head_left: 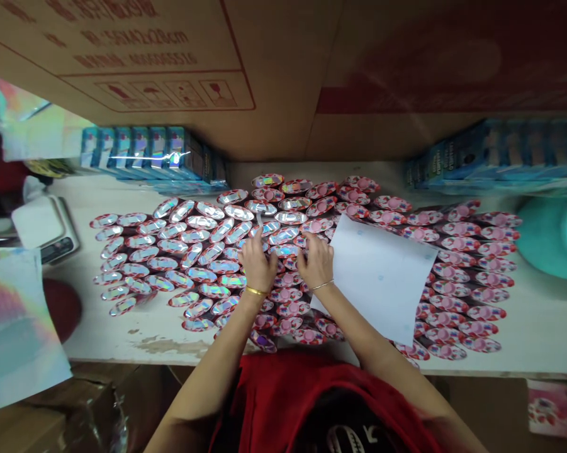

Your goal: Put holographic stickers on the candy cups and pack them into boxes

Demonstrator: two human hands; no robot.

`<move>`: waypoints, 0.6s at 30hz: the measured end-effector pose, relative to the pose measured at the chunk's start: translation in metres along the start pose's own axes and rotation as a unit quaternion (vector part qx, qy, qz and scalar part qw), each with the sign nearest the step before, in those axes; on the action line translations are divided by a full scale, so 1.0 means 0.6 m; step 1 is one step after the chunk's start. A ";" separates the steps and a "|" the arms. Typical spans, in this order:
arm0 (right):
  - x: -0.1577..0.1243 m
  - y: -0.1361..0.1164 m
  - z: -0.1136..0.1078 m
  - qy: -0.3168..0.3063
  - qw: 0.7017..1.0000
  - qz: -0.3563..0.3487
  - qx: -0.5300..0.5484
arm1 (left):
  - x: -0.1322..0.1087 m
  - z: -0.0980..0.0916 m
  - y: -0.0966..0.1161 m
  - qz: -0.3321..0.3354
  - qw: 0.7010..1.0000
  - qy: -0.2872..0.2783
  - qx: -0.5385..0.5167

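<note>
My left hand (258, 267) is bent over the middle of a dense field of upright packs with oval tops. At its fingertips a small pale strip (260, 220) sticks up, blurred. My right hand (317, 261) rests beside it, thumb and index finger apart, touching the oval tops. Between the hands lies a shiny silver-topped pack (284, 236). Packs to the left carry silvery iridescent ovals (172, 246); those to the right show pink round caps (448, 272). A white sheet (377, 277) with faint blue marks lies over packs right of my right hand.
A large cardboard box (283, 82) stands along the back. Blue boxed goods (141, 154) are at back left, more blue boxes (495, 154) at back right. A turquoise basin (547, 236) sits at right, a small scale (51, 229) at left, an iridescent sheet (19, 327) at front left.
</note>
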State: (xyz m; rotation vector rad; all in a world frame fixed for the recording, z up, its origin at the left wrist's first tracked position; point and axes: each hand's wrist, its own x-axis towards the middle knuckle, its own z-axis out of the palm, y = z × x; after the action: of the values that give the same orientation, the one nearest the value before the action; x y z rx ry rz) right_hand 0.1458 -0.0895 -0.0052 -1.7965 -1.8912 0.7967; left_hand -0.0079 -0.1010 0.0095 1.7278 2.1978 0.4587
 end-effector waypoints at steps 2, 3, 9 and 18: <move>0.005 -0.005 -0.009 0.009 0.998 -0.012 0.061 | 0.001 -0.019 -0.002 0.023 0.997 0.045 -0.066; 0.009 -0.009 -0.013 0.017 0.994 -0.010 0.103 | 0.002 -0.032 -0.002 0.031 0.991 0.063 -0.110; 0.047 -0.050 -0.008 -0.061 0.909 0.106 0.398 | 0.011 -0.083 0.012 -0.076 0.943 0.031 -0.323; 0.175 -0.068 0.002 0.042 0.961 0.006 0.274 | 0.154 -0.036 -0.008 -0.068 0.955 0.102 -0.270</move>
State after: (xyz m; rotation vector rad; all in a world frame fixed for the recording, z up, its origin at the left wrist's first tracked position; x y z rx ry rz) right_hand 0.1054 0.0142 0.0110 -1.4640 -1.4186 1.0990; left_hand -0.0423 -0.0135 0.0231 1.2721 2.0396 1.1234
